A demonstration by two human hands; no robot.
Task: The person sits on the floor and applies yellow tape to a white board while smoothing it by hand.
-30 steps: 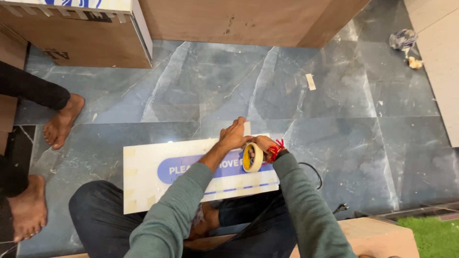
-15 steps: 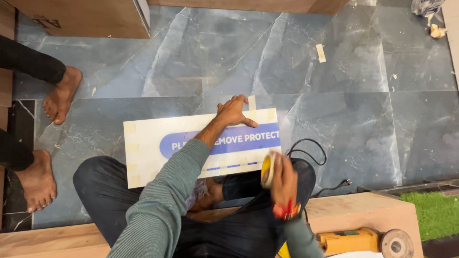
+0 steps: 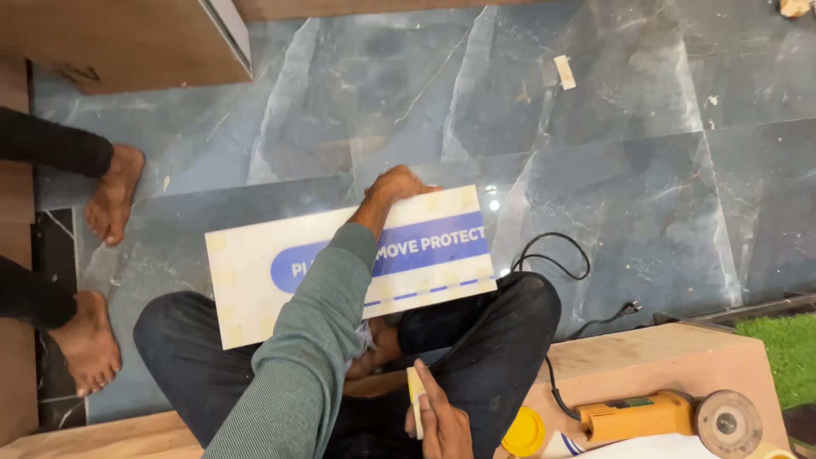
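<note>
1. Head view: the person sits cross-legged on a blue-grey marble floor [image 3: 612,170], and a white panel [image 3: 255,280] with a blue band across it lies over their knees. The places below are told from this panel.
2. The left hand [image 3: 398,185] lies on the panel's far edge, near the middle of its length. Its fingers are curled down over that edge and hold it; the green sleeve runs back across the panel's face.
3. The right hand [image 3: 440,421] is on the near side of the panel, low in the person's lap. Its fingers are closed around a roll of pale tape [image 3: 415,393], seen edge-on, which is clear of the panel.
4. To the right of the panel and nearer the person, a wooden board [image 3: 663,361] lies on the floor. On it rest a yellow angle grinder [image 3: 654,416] and, beside that, a yellow lid [image 3: 523,432].
5. A black cord [image 3: 552,255] loops on the floor just past the panel's right end.
6. Left of the panel, well apart from it, are another person's two bare feet [image 3: 110,191].
7. Beyond the panel, at the far left, stands a wooden cabinet [image 3: 119,38].
8. A small tape scrap [image 3: 563,71] lies on the floor far beyond the panel's right end.
</note>
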